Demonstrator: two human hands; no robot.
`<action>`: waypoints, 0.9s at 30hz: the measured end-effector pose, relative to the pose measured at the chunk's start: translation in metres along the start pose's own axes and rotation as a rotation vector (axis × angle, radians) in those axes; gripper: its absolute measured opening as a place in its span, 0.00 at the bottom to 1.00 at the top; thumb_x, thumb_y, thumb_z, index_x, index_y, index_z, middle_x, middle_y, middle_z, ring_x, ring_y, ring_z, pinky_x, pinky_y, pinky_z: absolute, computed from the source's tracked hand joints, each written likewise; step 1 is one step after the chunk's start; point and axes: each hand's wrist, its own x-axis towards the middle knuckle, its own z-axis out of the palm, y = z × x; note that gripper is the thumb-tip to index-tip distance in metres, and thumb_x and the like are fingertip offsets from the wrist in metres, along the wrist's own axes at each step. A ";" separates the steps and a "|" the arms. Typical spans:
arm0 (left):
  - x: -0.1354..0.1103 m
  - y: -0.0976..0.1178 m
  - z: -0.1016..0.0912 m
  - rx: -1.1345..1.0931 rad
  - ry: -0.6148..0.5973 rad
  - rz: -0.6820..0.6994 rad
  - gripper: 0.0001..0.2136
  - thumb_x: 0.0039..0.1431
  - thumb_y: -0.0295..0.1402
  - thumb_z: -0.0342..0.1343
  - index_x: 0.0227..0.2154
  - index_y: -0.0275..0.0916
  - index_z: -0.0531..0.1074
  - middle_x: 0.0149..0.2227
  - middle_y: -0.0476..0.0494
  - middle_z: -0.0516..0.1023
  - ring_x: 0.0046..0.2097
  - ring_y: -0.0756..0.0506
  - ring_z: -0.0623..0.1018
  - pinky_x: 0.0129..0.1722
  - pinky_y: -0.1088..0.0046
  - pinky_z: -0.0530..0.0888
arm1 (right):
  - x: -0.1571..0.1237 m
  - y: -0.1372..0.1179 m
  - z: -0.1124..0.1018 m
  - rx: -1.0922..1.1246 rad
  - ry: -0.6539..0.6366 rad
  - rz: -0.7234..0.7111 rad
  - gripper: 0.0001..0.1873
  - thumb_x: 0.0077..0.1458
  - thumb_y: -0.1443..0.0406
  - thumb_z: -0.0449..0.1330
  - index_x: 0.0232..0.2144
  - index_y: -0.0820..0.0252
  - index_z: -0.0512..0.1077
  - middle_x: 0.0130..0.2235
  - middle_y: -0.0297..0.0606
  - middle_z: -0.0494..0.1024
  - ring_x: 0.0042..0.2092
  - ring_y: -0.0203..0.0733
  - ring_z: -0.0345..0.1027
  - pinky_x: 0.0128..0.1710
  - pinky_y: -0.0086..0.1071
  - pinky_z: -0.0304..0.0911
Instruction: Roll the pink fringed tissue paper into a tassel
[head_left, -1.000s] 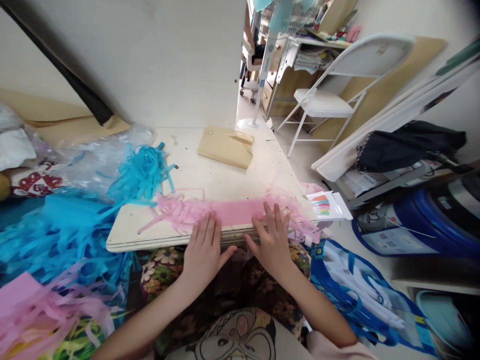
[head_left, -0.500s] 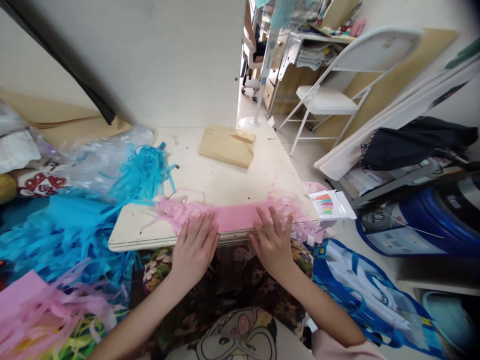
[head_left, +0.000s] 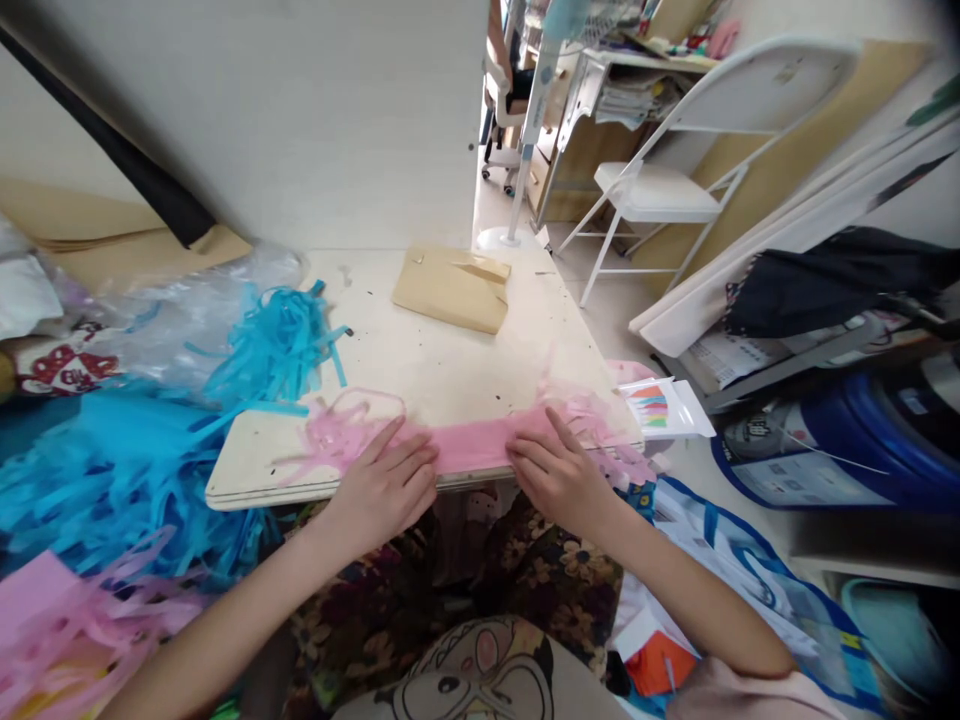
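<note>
A pink fringed paper strip (head_left: 472, 443) lies along the near edge of the white board, its cut strands spreading at both ends. My left hand (head_left: 390, 475) rests on its left part with fingers stretched out, the fingertips pointing inward. On the right part lies my right hand (head_left: 559, 470), its fingers also extended and turned toward the middle. Between the two hands a flat, uncut pink stretch shows. Both thumbs are partly hidden at the board's edge. Neither hand visibly grips the paper.
A folded brown paper piece (head_left: 454, 290) lies farther back on the white board (head_left: 375, 350). Blue fringed paper (head_left: 112, 460) heaps at the left, with pink strips (head_left: 97, 620) below. A white packet (head_left: 667, 408) sits at the right edge; a white folding chair (head_left: 660, 190) stands beyond.
Both hands have turned inward, and their fingers have gone from pointing forward to pointing toward the middle. My elbows have spread outward. The pink strip remains at the board's near edge.
</note>
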 end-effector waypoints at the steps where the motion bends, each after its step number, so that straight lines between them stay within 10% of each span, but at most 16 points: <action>1: 0.002 -0.001 -0.002 -0.027 -0.024 -0.021 0.07 0.51 0.27 0.45 0.25 0.36 0.68 0.31 0.48 0.76 0.40 0.48 0.72 0.51 0.61 0.58 | 0.002 0.002 -0.003 0.038 -0.028 -0.001 0.11 0.51 0.71 0.47 0.27 0.62 0.69 0.33 0.34 0.74 0.38 0.34 0.64 0.54 0.41 0.43; 15: 0.028 -0.021 -0.015 -0.215 -0.366 -0.376 0.12 0.52 0.31 0.42 0.19 0.37 0.67 0.20 0.48 0.71 0.29 0.48 0.69 0.41 0.66 0.63 | 0.039 0.033 -0.014 0.185 -0.419 0.089 0.13 0.54 0.66 0.44 0.23 0.63 0.64 0.23 0.35 0.69 0.27 0.34 0.61 0.35 0.30 0.52; 27: 0.038 -0.024 -0.006 0.049 -0.395 -0.346 0.15 0.52 0.33 0.42 0.14 0.37 0.66 0.16 0.46 0.69 0.25 0.46 0.69 0.34 0.65 0.61 | 0.043 0.042 -0.005 0.113 -0.577 0.130 0.18 0.55 0.62 0.42 0.19 0.62 0.64 0.19 0.34 0.69 0.24 0.34 0.61 0.31 0.31 0.49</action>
